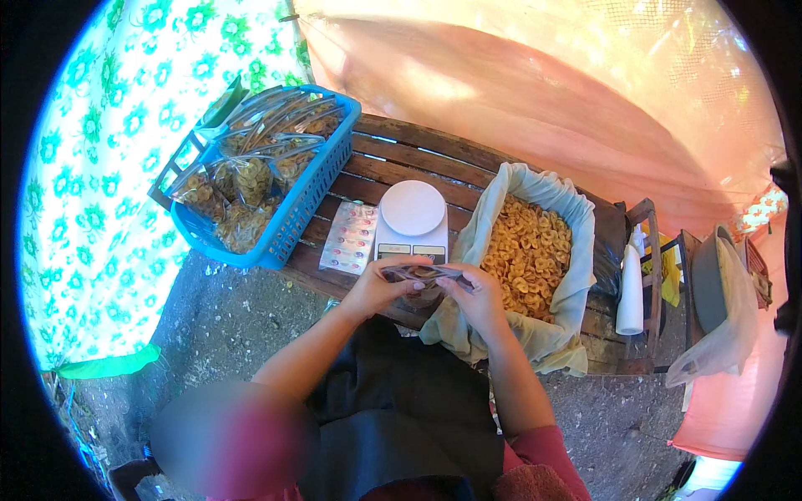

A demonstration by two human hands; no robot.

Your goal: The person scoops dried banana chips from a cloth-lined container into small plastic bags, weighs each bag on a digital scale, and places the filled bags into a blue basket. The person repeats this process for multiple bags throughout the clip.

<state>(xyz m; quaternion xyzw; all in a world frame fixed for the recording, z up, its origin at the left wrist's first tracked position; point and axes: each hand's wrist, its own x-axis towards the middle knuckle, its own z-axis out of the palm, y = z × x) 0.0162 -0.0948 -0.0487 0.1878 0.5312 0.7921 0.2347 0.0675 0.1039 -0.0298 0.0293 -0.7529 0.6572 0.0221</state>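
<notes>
Between my two hands is a clear plastic bag [426, 275] with some brown chips inside. My left hand [378, 289] pinches one side of its top edge, thumb toward me. On the other side my right hand [474, 294] grips the same edge. Just beyond the bag stands a white digital kitchen scale [412, 210] with a round, bare platform; my hands partly cover its front. To the right of my hands, a cloth-lined container [519, 178] holds a heap of yellow-brown sliced chips [529, 250]. Printed label sheets [349, 237] lie left of the scale.
A blue plastic basket [313, 188] full of filled clear bags [254, 178] stands at the left of the slatted wooden bench [401, 150]. A white plastic roll [630, 294] leans by the bench's right armrest [653, 275]. Fabric sheets [501, 81] hang behind the bench.
</notes>
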